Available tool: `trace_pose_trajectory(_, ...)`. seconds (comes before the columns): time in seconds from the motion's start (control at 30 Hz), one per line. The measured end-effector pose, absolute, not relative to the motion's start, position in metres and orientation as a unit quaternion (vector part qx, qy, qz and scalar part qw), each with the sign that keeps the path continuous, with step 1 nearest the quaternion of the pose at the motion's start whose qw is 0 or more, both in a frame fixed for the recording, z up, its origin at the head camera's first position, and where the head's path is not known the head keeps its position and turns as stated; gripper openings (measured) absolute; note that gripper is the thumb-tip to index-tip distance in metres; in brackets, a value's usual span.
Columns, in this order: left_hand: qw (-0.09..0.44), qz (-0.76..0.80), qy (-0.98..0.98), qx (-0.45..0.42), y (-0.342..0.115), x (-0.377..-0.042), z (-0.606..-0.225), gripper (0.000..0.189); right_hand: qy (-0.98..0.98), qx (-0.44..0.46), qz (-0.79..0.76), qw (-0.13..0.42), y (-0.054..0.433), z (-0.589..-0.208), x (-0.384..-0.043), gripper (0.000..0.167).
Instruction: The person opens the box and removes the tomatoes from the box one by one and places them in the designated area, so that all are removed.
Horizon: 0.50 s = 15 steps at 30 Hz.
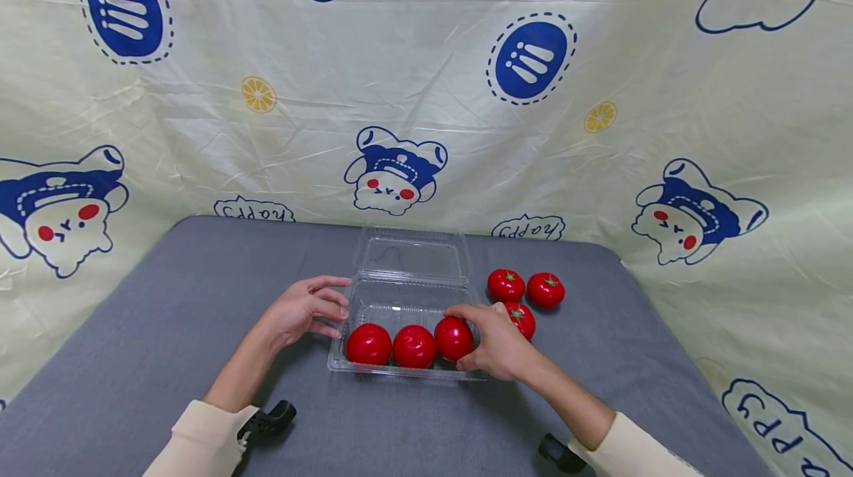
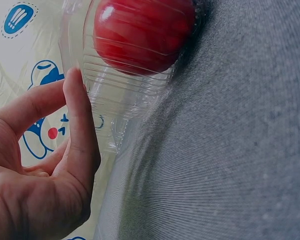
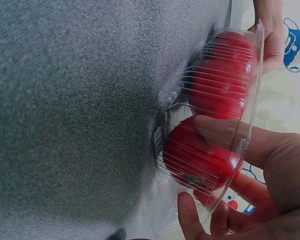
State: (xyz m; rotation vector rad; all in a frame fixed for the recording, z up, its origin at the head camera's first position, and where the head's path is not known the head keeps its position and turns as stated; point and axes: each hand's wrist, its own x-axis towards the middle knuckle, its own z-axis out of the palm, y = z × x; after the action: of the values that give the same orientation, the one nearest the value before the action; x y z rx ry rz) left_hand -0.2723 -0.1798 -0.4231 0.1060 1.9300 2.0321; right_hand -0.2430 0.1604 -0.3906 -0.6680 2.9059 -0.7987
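Observation:
A clear plastic clamshell box [image 1: 400, 298] lies on the grey cloth with its lid [image 1: 413, 255] folded back. Along its front side sit two red tomatoes, one at the left [image 1: 369, 344] and one in the middle [image 1: 415, 347]. At the right end of that row is a third tomato [image 1: 454, 338], stem to the side in the right wrist view. My right hand [image 1: 496, 342] grips this one, thumb and fingers around it inside the box. Loosely bent, my left hand [image 1: 308, 311] is at the box's left rim, its fingertips at the plastic, holding nothing.
Right of the box, three more tomatoes stand close together: a back left one [image 1: 506, 285], a back right one [image 1: 546, 290] and a front one [image 1: 521, 320] partly behind my right hand. A printed curtain [image 1: 460, 166] hangs behind the grey-covered table [image 1: 233, 277].

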Motion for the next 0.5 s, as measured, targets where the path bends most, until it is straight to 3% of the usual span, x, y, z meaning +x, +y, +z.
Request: trace_pose_trajectory(0.5, 0.169, 0.714, 0.678, 0.037, -0.1799, -0.2724, -0.4229, 0.059, 0.940, -0.203, -0.272, 0.023, 0.1603, -0.3910, -0.2433, 0.068)
